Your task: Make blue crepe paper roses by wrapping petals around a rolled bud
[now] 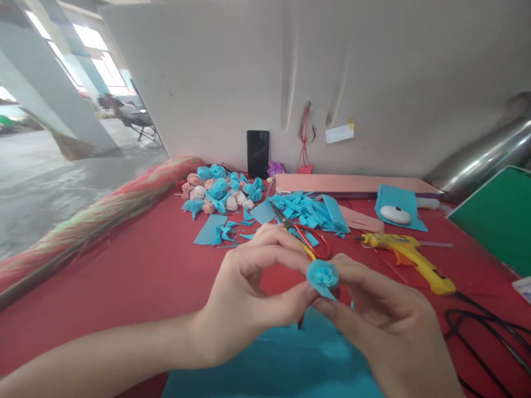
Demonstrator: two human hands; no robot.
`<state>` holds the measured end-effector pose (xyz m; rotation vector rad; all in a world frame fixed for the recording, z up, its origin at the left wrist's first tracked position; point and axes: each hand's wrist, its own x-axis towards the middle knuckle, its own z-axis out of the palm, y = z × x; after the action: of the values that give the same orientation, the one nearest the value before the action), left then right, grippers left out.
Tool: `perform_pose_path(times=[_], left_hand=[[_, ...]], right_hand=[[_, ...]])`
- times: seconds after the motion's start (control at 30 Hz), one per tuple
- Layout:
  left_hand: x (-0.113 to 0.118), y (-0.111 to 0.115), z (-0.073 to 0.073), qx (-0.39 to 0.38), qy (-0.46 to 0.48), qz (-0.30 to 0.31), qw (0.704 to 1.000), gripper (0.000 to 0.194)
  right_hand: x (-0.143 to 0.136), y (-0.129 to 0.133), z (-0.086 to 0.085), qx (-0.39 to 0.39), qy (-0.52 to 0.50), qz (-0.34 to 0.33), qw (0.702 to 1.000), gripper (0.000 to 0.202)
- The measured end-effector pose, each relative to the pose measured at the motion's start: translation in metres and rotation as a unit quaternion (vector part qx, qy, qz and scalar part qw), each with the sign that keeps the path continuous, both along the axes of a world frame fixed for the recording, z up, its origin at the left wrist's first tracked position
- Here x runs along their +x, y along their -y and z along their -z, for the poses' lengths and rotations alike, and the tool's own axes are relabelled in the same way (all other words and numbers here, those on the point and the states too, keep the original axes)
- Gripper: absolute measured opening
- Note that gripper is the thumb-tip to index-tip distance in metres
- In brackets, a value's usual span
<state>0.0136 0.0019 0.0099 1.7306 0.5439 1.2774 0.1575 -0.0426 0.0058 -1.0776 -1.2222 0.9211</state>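
A small blue paper flower [323, 275] is pinched between both my hands, its rolled centre facing me and a loose tail of paper hanging below. My left hand [259, 282] grips it from the left with thumb and fingertips. From the right, my right hand [381, 315] closes thumb and fingers on its edge. Just behind the hands lie red-handled scissors [305, 235], partly hidden. Blue paper [269, 367] spreads on the table under my hands. Beyond is a heap of blue paper strips [309, 209], with finished-looking blue, pink and white paper flowers [219, 188] to its left.
A yellow glue gun [410, 257] with a black cord [477, 326] lies at right on the red table [166, 287]. A white oval object [395, 214] rests on blue paper. A dark phone [258, 153] leans on the wall. A person [124, 110] sits far left.
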Motion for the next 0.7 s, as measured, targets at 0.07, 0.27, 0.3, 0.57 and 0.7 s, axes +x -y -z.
perform_pose_path(times=[0.07,0.27,0.3,0.57,0.7], left_hand=[[-0.0002,0.0003,-0.0005,-0.001,-0.003,0.007,1.0,0.011],[0.0,-0.0016,-0.0019,-0.029,0.009,0.027,0.999,0.011],[-0.0001,-0.0017,-0.0017,-0.035,0.012,0.033,0.999,0.011],[-0.0003,-0.0003,0.0024,-0.077,0.063,0.065,0.993,0.013],[0.0011,-0.0031,0.0049,-0.091,0.074,0.074,0.99,0.013]], right_hand=[[0.0005,-0.0005,0.0002,0.018,-0.002,-0.009,1.0,0.021],[0.0023,-0.0005,-0.0013,0.037,0.004,-0.021,0.999,0.021],[0.0023,-0.0003,-0.0015,0.041,0.006,-0.023,0.999,0.021],[0.0033,0.0005,0.0002,0.062,0.024,-0.018,0.998,0.028],[0.0046,0.0002,-0.0007,0.059,0.023,-0.024,0.998,0.031]])
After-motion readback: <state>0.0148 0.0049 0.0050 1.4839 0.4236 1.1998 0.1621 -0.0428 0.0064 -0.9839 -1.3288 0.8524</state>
